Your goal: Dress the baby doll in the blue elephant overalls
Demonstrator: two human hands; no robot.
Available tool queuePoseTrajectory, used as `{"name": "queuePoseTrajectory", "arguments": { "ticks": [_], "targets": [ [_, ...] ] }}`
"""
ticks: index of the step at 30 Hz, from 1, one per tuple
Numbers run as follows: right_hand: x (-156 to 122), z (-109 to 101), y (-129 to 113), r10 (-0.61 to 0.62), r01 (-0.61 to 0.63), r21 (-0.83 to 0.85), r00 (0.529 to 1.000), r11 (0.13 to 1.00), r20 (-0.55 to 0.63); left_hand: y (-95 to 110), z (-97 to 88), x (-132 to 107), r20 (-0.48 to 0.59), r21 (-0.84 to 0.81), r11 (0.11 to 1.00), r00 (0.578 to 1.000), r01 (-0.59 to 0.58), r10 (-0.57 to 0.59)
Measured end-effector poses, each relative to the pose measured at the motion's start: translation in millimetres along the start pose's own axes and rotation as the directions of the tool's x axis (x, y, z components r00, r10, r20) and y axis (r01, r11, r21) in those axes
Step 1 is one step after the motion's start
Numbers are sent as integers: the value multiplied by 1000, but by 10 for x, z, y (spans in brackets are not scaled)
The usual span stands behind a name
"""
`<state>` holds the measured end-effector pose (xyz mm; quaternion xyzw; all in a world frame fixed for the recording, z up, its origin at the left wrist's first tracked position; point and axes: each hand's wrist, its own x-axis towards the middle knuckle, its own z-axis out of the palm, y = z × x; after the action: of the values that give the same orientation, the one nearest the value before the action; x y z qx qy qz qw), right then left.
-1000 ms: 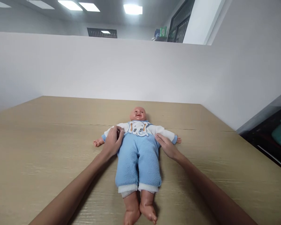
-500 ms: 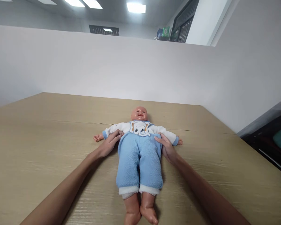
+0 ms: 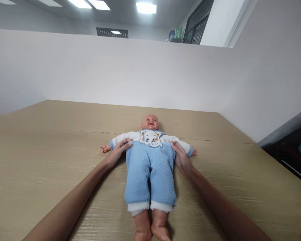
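A baby doll [image 3: 150, 122] lies on its back on the wooden table, head away from me and bare feet towards me. It wears a white top [image 3: 150, 138] with an elephant face on the chest and fleecy light-blue trousers [image 3: 137, 174] with white cuffs. At the waistband's left corner, my left hand [image 3: 119, 150] pinches the blue cloth between thumb and fingers. My right hand [image 3: 182, 156] grips the opposite corner of the waistband. Between the two hands the waistband is pulled out wide and straight. The doll's arms stretch out sideways beyond my hands.
The wooden table [image 3: 52, 160] reaches to a white partition wall [image 3: 130, 70]. At the right, beyond the table's edge, stands a dark object [image 3: 288, 155] with something teal in it. Ceiling lights and a dark window show above the wall.
My right fingers have shifted from lying on the trousers' front to gripping the waistband's corner. The waistband has become wider and straighter. My left hand has stayed almost in place.
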<state>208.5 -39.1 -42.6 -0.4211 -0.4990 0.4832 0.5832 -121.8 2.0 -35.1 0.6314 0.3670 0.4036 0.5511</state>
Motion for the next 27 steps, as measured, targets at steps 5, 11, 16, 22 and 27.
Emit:
{"name": "queuePoseTrajectory", "arguments": {
  "ticks": [5,11,16,22,27],
  "targets": [
    [-58,-61,22,-117,123,-373,992,920,39,5,82,1,-67,277,955,990,-102,125],
    [-139,-344,-124,-351,296,-912,917,285,188,-89,148,2,-158,654,744,937,-136,310],
    [-107,-932,-137,-396,254,-963,896,92,199,147,252,58,-224,751,641,852,-159,473],
    [3,-1254,-62,-300,354,-928,903,117,307,693,774,343,32,760,546,860,-352,509],
    [-51,-1036,-219,-358,291,-860,924,419,138,707,1186,821,395,745,397,834,-536,386]
  ]
}}
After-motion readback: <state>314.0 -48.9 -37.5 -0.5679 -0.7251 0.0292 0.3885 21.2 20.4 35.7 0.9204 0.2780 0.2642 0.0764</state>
